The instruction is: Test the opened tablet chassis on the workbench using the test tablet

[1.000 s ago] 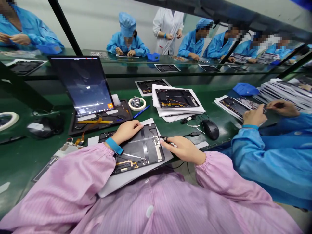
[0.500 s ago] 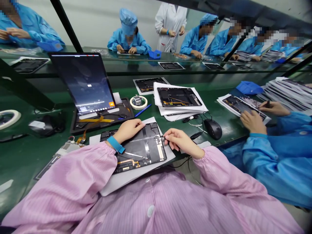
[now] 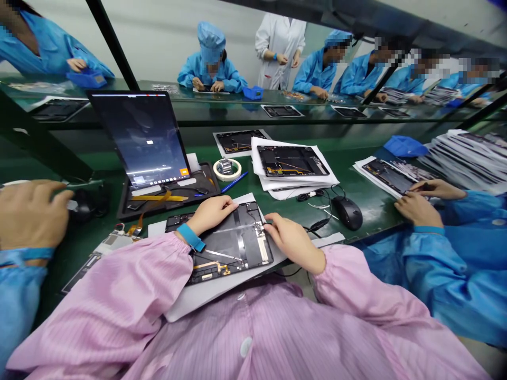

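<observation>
Co-worker's hand [image 3: 34,216] newly appears; tablet [image 3: 225,241] lies beneath left hand [image 3: 212,215], its grip unclear, beside right hand [image 3: 293,240], pinching dark plug [image 3: 268,224].

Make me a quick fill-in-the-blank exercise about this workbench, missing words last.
The opened tablet shell lies on a white sheet of ____. The right grip is at the shell's ____ edge. A blue ____ lies beside the tape roll. Farther right lies a black computer ____.

Missing words: paper; right; pen; mouse.

pink-sleeved hands [image 3: 214,214] [image 3: 295,240]: 2 | tablet underneath [image 3: 227,240]: 1 | lit screen [image 3: 144,137]: 1
</observation>
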Motion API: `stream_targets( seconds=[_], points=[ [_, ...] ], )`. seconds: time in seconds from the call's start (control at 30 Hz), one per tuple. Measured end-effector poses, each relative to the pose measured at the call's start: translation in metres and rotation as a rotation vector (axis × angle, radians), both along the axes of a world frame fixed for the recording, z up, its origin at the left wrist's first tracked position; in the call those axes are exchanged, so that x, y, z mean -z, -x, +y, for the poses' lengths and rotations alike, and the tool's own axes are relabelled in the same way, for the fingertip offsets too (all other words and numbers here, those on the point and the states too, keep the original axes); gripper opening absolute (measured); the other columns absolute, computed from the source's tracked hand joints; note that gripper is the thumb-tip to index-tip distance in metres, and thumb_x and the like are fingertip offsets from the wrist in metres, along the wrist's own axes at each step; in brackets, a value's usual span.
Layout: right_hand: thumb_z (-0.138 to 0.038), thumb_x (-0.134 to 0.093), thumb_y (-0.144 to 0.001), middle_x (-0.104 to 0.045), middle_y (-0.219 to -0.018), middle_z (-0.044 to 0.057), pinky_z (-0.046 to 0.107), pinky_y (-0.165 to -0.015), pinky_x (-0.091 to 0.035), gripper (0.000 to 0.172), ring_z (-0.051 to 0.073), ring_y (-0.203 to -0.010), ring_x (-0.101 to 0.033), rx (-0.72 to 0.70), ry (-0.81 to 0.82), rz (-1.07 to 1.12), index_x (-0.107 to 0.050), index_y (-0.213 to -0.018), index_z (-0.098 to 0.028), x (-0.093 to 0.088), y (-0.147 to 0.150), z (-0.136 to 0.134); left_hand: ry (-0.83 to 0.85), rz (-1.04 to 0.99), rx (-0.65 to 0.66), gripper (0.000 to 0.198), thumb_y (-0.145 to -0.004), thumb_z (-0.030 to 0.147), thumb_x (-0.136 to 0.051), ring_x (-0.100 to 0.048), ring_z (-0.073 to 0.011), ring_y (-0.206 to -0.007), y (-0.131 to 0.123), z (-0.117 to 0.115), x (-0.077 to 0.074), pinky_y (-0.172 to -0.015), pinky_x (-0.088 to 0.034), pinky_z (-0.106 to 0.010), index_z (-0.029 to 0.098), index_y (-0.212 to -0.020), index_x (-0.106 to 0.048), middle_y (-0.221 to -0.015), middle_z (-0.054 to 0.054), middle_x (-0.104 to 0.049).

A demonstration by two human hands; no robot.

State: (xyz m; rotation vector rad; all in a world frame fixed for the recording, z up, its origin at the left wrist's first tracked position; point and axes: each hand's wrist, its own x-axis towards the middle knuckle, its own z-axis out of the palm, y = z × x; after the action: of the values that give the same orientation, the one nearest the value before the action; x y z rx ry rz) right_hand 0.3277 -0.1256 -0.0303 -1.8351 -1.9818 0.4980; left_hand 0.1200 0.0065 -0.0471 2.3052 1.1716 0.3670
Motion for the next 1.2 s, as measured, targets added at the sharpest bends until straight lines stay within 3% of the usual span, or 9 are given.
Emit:
stream_targets(
  seconds=[0.07,0.17,0.33,0.43,0.5,0.6,0.67,0.8,1.2],
  points=[
    [-0.027,-0.045,-0.093,-0.062,-0.088,0.011,0.032,-0.070,-0.046,0.031,0.023,-0.080,-0.058,-0.023,-0.115,-0.307,-0.050,-0.119,-0.012,-0.001,0.008,-0.008,0.000,-0.009,0.002,0.037,-0.089,0.049,-0.041,-0.059,-0.0191,-0.074,0.000,0.000,0.000,-0.062,-0.035,-0.027,0.020,-0.079,-0.062,-0.081,-0.003,-0.068],
    [-0.020,-0.045,-0.091,-0.061,-0.088,0.013,0.035,-0.070,-0.047,0.038,0.025,-0.079,-0.056,-0.081,-0.136,-0.446,-0.045,-0.125,-0.006,0.005,0.015,-0.011,-0.007,0.004,-0.014,0.036,-0.088,0.048,-0.041,-0.059,-0.0192,-0.073,0.000,0.000,-0.001,-0.061,-0.035,-0.027,0.020,-0.078,-0.062,-0.080,-0.003,-0.068],
    [-0.017,-0.045,-0.089,-0.060,-0.104,0.016,0.038,-0.078,-0.049,0.039,0.026,-0.088,-0.056,-0.117,-0.213,-0.312,-0.042,-0.127,-0.005,0.014,0.016,-0.008,-0.015,0.006,-0.005,0.036,-0.087,0.048,-0.040,-0.059,-0.0194,-0.072,0.000,0.001,-0.001,-0.060,-0.035,-0.026,0.020,-0.076,-0.060,-0.079,-0.003,-0.068],
    [-0.022,-0.046,-0.091,-0.061,-0.099,0.011,0.036,-0.081,-0.048,0.041,0.023,-0.088,-0.057,-0.086,-0.336,-0.159,-0.041,-0.129,-0.010,0.009,-0.007,-0.009,-0.005,-0.003,0.010,0.038,-0.087,0.050,-0.039,-0.059,-0.0198,-0.073,0.001,0.001,0.001,-0.061,-0.036,-0.027,0.020,-0.076,-0.059,-0.079,-0.003,-0.067],
    [-0.022,-0.043,-0.091,-0.062,-0.094,0.008,0.036,-0.084,-0.047,0.033,0.021,-0.088,-0.057,0.123,-0.575,-0.085,-0.048,-0.123,-0.015,0.004,-0.042,-0.012,0.005,-0.004,0.017,0.039,-0.088,0.052,-0.038,-0.060,-0.0200,-0.074,0.001,0.001,0.003,-0.062,-0.037,-0.027,0.021,-0.076,-0.058,-0.080,-0.003,-0.067],
    [-0.019,-0.035,-0.088,-0.061,-0.090,0.009,0.041,-0.087,-0.043,0.025,0.023,-0.091,-0.055,0.674,-0.910,-0.122,-0.059,-0.097,-0.016,0.004,-0.115,-0.021,0.004,0.007,0.021,0.039,-0.088,0.052,-0.037,-0.059,-0.0199,-0.073,0.002,0.002,0.004,-0.063,-0.037,-0.027,0.021,-0.075,-0.057,-0.078,-0.003,-0.066],
    [-0.024,-0.041,-0.084,-0.062,-0.091,0.013,0.044,-0.089,-0.042,0.023,0.027,-0.094,-0.054,0.786,-0.788,-0.210,-0.060,-0.091,-0.014,0.012,-0.160,-0.027,-0.010,0.004,0.023,0.038,-0.089,0.050,-0.038,-0.059,-0.0198,-0.073,0.001,0.000,0.003,-0.063,-0.036,-0.027,0.021,-0.074,-0.057,-0.077,-0.003,-0.066],
    [-0.038,-0.051,-0.079,-0.055,-0.118,0.017,0.043,-0.099,-0.039,0.041,0.029,-0.111,-0.051,0.597,-0.592,-0.285,-0.058,-0.109,-0.012,0.037,-0.207,-0.025,-0.012,-0.008,0.021,0.034,-0.090,0.045,-0.040,-0.061,-0.0193,-0.074,-0.002,-0.002,0.000,-0.062,-0.036,-0.026,0.020,-0.075,-0.058,-0.079,-0.004,-0.067],
    [-0.041,-0.043,-0.084,-0.046,-0.131,0.016,0.041,-0.099,-0.043,0.044,0.029,-0.118,-0.049,0.697,-0.545,-0.437,-0.055,-0.117,-0.013,0.050,-0.218,-0.014,-0.026,-0.030,-0.003,0.034,-0.091,0.044,-0.040,-0.060,-0.0184,-0.074,-0.006,-0.004,0.001,-0.063,-0.035,-0.026,0.020,-0.075,-0.058,-0.079,-0.003,-0.067]
  ],
)
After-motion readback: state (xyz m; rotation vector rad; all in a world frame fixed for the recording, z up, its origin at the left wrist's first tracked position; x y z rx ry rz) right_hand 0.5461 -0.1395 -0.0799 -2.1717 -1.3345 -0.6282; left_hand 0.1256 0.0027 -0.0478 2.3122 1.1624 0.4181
